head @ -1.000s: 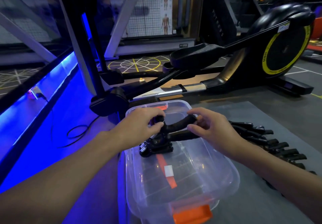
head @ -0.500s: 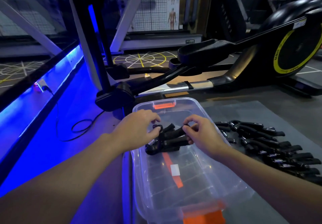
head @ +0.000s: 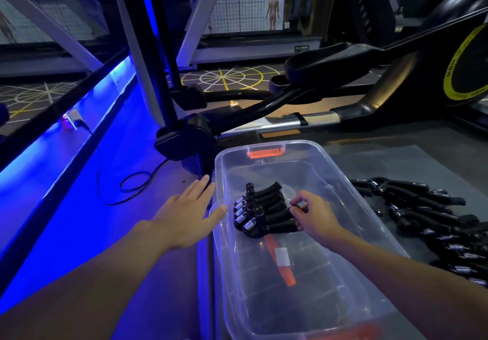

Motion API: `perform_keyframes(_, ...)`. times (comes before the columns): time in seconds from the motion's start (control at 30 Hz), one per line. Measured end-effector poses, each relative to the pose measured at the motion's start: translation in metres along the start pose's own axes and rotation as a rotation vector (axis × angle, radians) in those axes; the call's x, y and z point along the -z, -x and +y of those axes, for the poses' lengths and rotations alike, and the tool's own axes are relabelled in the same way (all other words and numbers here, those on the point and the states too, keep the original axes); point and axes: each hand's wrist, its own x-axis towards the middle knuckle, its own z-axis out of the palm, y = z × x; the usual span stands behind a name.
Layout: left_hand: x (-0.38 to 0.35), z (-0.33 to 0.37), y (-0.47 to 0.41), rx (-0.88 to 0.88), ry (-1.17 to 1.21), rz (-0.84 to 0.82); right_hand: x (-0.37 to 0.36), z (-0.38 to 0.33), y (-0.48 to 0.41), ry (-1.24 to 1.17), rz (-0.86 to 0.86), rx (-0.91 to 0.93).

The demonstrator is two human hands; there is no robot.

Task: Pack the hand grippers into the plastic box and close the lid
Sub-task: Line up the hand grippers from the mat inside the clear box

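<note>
A clear plastic box (head: 351, 202) with orange latches lies open on the floor in front of me. Inside it, near the far half, a stack of black hand grippers (head: 260, 211) with steel springs rests on the bottom. My right hand (head: 314, 214) is inside the box, its fingers curled round the handle ends of that stack. My left hand (head: 188, 214) is flat with straight fingers beside the box's left wall, thumb at the rim. Several more black hand grippers (head: 433, 215) lie in a row on the mat to the right of the box.
An elliptical trainer (head: 369, 75) stands just beyond the box, its black foot (head: 184, 141) close to the box's far left corner. A cable (head: 132, 183) loops on the blue-lit floor at left. No lid is in view.
The grippers both hands held above the box now lie on its bottom. My left hand has let go and moved out to the box's left side. My right hand stays on the handles.
</note>
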Motion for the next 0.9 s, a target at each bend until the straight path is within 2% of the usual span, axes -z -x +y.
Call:
perform_keyframes(0.37, -0.008, -0.005, -0.004, -0.211, -0.053, 0.121, -0.007, 0.025, -0.019, -0.006, -0.038, -0.093)
perform_keyframes(0.73, -0.015, 0.003, -0.007, -0.196, -0.016, 0.11, -0.039, 0.031, -0.029, -0.124, -0.107, -0.108)
perform_keyframes(0.9, -0.017, 0.002, -0.007, -0.201, -0.001, 0.118, -0.04, 0.039, -0.032, -0.041, -0.133, -0.045)
